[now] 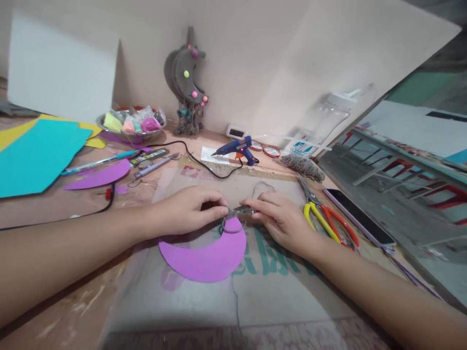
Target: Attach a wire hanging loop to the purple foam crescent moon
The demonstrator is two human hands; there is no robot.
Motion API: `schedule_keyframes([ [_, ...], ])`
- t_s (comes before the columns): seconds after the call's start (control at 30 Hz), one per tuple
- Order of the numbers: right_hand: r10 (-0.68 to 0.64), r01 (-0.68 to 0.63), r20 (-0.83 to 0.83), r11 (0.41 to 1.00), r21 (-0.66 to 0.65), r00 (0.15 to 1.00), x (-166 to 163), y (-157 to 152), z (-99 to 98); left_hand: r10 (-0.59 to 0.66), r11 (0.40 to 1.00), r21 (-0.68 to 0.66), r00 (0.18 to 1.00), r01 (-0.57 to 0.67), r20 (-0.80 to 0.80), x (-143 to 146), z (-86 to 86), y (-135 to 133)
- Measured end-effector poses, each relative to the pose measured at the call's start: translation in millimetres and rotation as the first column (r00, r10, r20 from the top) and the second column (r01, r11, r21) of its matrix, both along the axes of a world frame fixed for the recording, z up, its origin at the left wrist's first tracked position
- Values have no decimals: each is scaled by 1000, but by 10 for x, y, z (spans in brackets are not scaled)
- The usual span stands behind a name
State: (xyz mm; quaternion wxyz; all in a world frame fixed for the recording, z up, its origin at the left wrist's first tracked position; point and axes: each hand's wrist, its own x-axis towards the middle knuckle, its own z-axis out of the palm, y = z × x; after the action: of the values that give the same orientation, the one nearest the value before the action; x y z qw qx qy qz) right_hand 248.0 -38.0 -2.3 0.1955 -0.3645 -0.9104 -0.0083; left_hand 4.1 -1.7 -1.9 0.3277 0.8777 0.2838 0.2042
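A purple crescent cut-out (204,260) lies over the cardboard sheet, its upper tip wrapped in grey yarn (230,228). My left hand (189,209) is closed, thumb and fingers pinching that tip and the yarn on it. My right hand (275,216) is closed just to the right, its fingertips on a small grey strand of the yarn; the exact grip is blurred. A loose loop of yarn rises behind the right fingers, and a thin strand trails down below the crescent.
Beyond the cardboard (164,301) sit a blue glue gun (235,148), a bowl (127,131) and a yarn bundle (302,166). Scissors (328,221) and a phone (359,216) lie right. Turquoise sheets (40,155) lie left; a grey decorated moon (180,73) stands at the back.
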Motion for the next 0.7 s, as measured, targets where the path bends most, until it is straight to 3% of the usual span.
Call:
schedule_keyframes([
  [0.7, -25, 26, 33, 999, -18, 999, -31, -21, -3, -32, 999, 14, 999, 32, -25, 0, 22, 1],
])
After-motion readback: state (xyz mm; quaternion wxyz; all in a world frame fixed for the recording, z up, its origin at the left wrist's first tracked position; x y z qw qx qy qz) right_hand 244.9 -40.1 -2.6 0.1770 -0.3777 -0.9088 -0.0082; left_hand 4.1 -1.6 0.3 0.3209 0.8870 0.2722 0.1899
